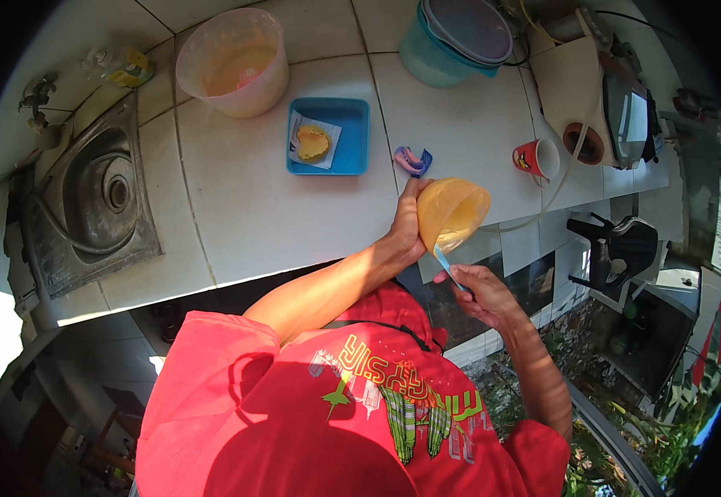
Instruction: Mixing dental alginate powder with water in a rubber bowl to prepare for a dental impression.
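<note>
My left hand (408, 222) is closed on the side of an orange flexible mixing bowl (435, 207), tilted with its mouth to the right. A pale yellowish coating shows inside it. My right hand (478, 291) grips a light-blue spatula (443, 261), whose upper end meets the bowl's lower rim. Just beyond my left hand, a purple dental impression tray (417, 162) with pink material lies on the counter. Farther left, a blue plastic tub (357, 137) holds a yellow piece (313, 142), shaped like a dental cast, on a paper.
A steel sink (99, 195) is at the left, under a tap (39, 99). Behind stand a translucent bucket (236, 74) and a teal lidded container (439, 58). A red cup (534, 159) and a thin hose (555, 195) are at the right, near a beige machine (567, 83).
</note>
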`<state>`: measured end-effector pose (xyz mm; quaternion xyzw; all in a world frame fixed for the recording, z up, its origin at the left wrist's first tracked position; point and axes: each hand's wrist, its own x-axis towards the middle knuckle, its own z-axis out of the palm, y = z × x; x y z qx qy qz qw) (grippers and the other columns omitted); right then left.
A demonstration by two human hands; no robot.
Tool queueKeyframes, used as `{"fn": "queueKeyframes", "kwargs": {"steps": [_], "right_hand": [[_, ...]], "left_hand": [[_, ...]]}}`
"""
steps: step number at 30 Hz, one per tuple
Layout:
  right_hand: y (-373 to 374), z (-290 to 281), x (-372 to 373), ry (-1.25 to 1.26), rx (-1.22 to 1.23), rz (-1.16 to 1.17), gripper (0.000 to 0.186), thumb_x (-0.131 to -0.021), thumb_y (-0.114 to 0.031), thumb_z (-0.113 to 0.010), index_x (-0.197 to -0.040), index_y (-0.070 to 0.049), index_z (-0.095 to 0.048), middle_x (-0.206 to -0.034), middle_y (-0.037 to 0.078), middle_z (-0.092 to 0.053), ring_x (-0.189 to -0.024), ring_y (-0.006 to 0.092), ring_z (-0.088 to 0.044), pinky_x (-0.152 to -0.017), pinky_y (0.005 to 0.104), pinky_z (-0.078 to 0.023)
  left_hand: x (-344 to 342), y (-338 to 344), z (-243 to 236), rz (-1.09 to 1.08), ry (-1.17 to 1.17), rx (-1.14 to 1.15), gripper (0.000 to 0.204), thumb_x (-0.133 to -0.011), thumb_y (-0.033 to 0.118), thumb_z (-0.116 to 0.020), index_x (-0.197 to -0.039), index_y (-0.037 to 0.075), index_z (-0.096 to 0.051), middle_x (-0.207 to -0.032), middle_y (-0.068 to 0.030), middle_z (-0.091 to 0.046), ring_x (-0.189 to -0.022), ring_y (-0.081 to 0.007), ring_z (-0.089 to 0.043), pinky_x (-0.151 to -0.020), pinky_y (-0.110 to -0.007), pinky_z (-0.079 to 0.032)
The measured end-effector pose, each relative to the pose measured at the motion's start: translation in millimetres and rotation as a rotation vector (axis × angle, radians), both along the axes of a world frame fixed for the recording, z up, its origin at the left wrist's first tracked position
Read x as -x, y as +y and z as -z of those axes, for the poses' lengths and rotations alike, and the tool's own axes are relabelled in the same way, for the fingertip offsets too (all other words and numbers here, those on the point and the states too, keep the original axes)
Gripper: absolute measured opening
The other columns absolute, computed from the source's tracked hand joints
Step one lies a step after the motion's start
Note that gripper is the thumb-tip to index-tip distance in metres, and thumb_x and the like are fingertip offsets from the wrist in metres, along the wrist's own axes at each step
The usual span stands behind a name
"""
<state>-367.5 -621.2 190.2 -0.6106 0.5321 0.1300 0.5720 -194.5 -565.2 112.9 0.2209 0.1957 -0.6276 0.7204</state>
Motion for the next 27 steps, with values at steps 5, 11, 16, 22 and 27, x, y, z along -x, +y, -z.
{"fn": "queueKeyframes", "kwargs": {"steps": [5,11,16,22,27], "right_hand": [[15.7,-10.2,-9.7,0.098,0.387,-0.145,0.028,-0.096,-0.027,-0.054,-0.096,-0.004,-0.069,-0.051,0.006,-0.046,-0.049,0.0153,-0.049,-0.049,0.0302,-0.04],[-7.4,-42.3,-17.8,0.031,1.207,-0.631,0.017,-0.093,-0.02,-0.06,-0.102,-0.008,-0.067,-0.075,0.01,-0.061,-0.06,0.029,-0.062,-0.057,0.0389,-0.05],[-10.2,-20.3,-18.5,-0.042,1.206,-0.512,0.022,-0.093,-0.021,-0.06,-0.11,-0.009,-0.067,-0.067,0.011,-0.057,-0.056,0.0275,-0.063,-0.053,0.038,-0.05],[41.9,-16.3,-21.3,-0.253,-0.582,0.456,0.033,-0.098,-0.032,-0.055,-0.112,-0.003,-0.065,-0.064,-0.005,-0.049,-0.043,0.0002,-0.034,-0.038,0.0191,-0.028],[17.1,-37.3,-35.2,-0.142,0.033,0.248,0.027,-0.096,-0.023,-0.057,-0.115,-0.004,-0.064,-0.069,0.001,-0.056,-0.044,0.0088,-0.047,-0.04,0.0263,-0.038]], "left_hand": [[0.4,-1.6,0.9,-0.022,0.061,0.025,0.036,-0.095,0.035,-0.041,-0.106,0.006,-0.059,-0.103,-0.0089,-0.066,-0.096,-0.0213,-0.063,-0.086,-0.037,-0.052],[-7.2,6.4,-8.1,0.109,-0.056,-0.044,0.036,-0.096,0.036,-0.041,-0.107,0.006,-0.058,-0.102,-0.0085,-0.065,-0.097,-0.0205,-0.064,-0.086,-0.037,-0.053],[-13.5,6.0,-8.7,0.127,-0.052,0.077,0.04,-0.095,0.036,-0.038,-0.112,0.004,-0.055,-0.107,-0.0106,-0.064,-0.097,-0.0225,-0.063,-0.088,-0.038,-0.052],[-14.2,2.9,2.4,0.069,-0.14,0.122,0.043,-0.097,0.03,-0.032,-0.125,0.003,-0.051,-0.12,-0.0123,-0.059,-0.112,-0.0234,-0.057,-0.099,-0.039,-0.046],[-20.9,7.4,5.1,0.137,-0.22,0.207,0.048,-0.104,0.032,-0.027,-0.142,0.005,-0.038,-0.136,-0.0115,-0.048,-0.126,-0.0242,-0.046,-0.107,-0.041,-0.039]]}}
